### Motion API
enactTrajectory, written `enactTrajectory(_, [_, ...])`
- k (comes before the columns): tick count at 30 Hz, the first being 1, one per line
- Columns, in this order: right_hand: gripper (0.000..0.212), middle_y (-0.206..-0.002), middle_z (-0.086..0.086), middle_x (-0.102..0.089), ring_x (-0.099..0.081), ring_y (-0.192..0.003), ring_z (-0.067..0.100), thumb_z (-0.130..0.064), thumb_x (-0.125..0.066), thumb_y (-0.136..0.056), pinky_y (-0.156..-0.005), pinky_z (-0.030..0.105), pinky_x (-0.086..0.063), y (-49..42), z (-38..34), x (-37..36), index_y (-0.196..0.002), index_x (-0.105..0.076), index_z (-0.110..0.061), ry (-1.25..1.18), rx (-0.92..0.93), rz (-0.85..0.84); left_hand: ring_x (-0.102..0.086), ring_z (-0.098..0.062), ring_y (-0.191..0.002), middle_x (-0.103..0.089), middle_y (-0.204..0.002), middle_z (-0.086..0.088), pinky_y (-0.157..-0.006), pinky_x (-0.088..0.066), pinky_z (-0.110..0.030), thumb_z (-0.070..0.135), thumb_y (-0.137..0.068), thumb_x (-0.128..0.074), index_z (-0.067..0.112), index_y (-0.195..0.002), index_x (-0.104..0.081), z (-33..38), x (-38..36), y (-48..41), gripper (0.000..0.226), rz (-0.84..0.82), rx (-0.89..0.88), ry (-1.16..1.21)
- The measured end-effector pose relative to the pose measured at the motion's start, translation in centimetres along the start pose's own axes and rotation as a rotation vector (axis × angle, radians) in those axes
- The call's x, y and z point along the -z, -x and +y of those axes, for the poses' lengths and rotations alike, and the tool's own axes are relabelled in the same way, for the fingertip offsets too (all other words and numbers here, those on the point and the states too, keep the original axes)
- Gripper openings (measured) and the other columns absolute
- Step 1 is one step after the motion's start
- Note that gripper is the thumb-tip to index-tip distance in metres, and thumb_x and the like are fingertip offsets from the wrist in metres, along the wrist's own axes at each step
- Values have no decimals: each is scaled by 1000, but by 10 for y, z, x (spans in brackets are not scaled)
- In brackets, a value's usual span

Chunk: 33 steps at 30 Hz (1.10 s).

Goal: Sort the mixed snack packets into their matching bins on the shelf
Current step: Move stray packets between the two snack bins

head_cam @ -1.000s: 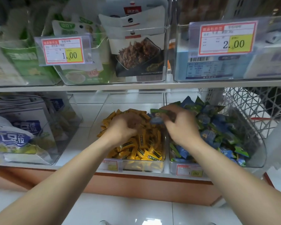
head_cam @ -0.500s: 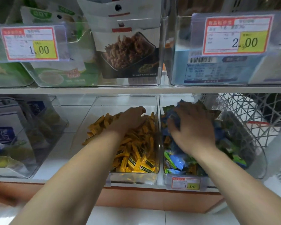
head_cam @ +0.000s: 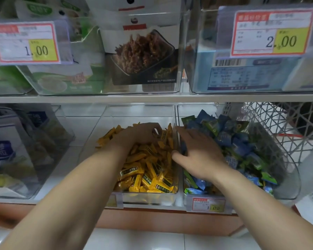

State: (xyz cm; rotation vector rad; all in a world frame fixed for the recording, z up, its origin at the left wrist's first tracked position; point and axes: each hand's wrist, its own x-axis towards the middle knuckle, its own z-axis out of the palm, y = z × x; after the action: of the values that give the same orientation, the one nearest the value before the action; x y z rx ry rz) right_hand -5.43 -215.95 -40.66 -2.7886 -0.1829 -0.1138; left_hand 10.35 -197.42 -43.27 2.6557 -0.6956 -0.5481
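Observation:
Two clear bins stand side by side on the lower shelf. The middle bin [head_cam: 148, 198] holds a heap of yellow snack packets [head_cam: 150, 175]. The right bin [head_cam: 289, 179] holds blue and green packets [head_cam: 242, 141]. My left hand [head_cam: 139, 134] lies deep in the yellow heap with its fingers curled down among the packets; what they hold is hidden. My right hand [head_cam: 199, 154] is spread flat over the left side of the blue and green heap, its thumb reaching across the divider toward the yellow packets.
A clear bin [head_cam: 31, 159] of blue and white bags stands at the left. The upper shelf [head_cam: 152, 98] carries bins of larger bags with price tags [head_cam: 27, 43]. A grey lattice basket [head_cam: 285, 127] sits at the right. White floor tiles lie below.
My right hand has slid left from the middle of the blue and green heap to the divider. My left hand stays in the yellow packets, its fingers now curled. The camera has moved closer.

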Motion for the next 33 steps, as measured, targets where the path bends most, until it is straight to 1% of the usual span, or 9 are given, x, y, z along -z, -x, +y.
enactTrajectory(4, [80,-148,-4,-45,-38,-138,22,-67,-43,-82,-112,39,-32,-1,2,0,-152,-22,-36,-2,5,0,-62,-15,-101,-65,-112,3,-85,-48,-30,33,-85,-76,30,-115,-63,0,14,26,33,142,-73,146])
enactTrajectory(11, [79,-149,-3,-43,-38,-138,24,-68,-46,-81,-110,40,-33,0,-1,2,-151,-26,-36,-19,-11,-11,-64,-4,-94,-70,-102,10,-85,-51,-26,30,-85,-76,22,-106,-73,2,26,72,23,396,-68,354])
enactTrajectory(16, [71,-145,-1,-46,-38,-135,27,-62,-53,-85,-110,42,-36,4,-15,12,-146,-38,-31,-6,48,151,-67,0,-91,-73,-94,16,-82,-49,-25,32,-79,-80,31,-91,-74,11,24,106,13,541,-106,554])
enactTrajectory(20, [53,-138,-4,-55,-46,-129,18,-52,-52,-95,-103,33,-41,10,-33,13,-144,-42,-36,-469,53,173,-70,-13,-96,-75,-98,8,-88,-56,-36,33,-68,-83,37,-91,-72,37,14,122,26,466,-196,745])
enactTrajectory(23, [18,-99,-14,-67,-63,-91,3,-36,-65,-93,-76,23,-52,12,-33,18,-109,-58,-38,-707,43,277,-72,-13,-93,-76,-97,3,-78,-56,-24,22,-77,-80,27,-99,-72,46,9,115,23,424,-254,838])
enactTrajectory(25, [13,-88,-18,-66,-61,-80,-2,-35,-66,-91,-64,17,-48,13,-19,26,-95,-56,-41,-637,23,411,-71,-9,-93,-76,-97,8,-76,-53,-16,21,-88,-74,24,-103,-70,39,11,103,16,471,-163,690])
enactTrajectory(28, [12,-99,-9,-61,-60,-91,16,-28,-61,-93,-67,32,-47,14,11,32,-101,-60,-37,-268,-40,533,-63,-11,-107,-67,-113,10,-86,-47,-23,32,-94,-65,28,-115,-65,17,10,76,22,509,37,243])
enactTrajectory(30, [15,-109,1,-59,-57,-103,27,-24,-59,-94,-75,35,-44,13,24,30,-107,-66,-28,-88,-95,456,-57,-18,-116,-62,-127,4,-89,-41,-27,42,-93,-63,28,-128,-60,6,5,58,38,391,78,119])
enactTrajectory(33, [39,-140,-2,-52,-41,-133,28,-49,-45,-98,-104,42,-37,11,25,24,-128,-61,-31,91,-160,197,-56,-22,-117,-61,-131,-2,-92,-44,-34,53,-91,-60,24,-131,-58,0,-1,36,49,229,89,-104])
